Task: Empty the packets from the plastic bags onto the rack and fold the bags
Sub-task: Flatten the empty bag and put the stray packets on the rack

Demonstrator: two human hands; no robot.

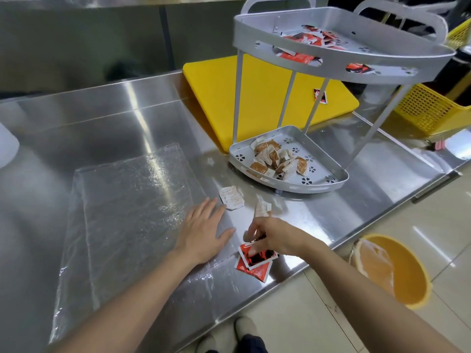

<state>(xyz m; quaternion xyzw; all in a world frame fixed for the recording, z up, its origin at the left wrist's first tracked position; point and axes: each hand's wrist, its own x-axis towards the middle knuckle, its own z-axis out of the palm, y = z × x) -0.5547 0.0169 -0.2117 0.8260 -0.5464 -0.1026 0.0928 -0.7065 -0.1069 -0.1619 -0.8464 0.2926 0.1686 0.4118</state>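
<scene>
Head view: left hand [204, 230] flat, fingers spread, pressing the clear plastic bag [127, 215] onto the worktop [356, 220]. Right hand [274, 238] pinching a red packet [256, 256] just beside it. Rack [288, 159] beyond both hands, packets inside.

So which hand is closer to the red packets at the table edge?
Right. The right hand has fingers touching the red packets; the left hand lies flat on the plastic bag, off to their left.
</scene>
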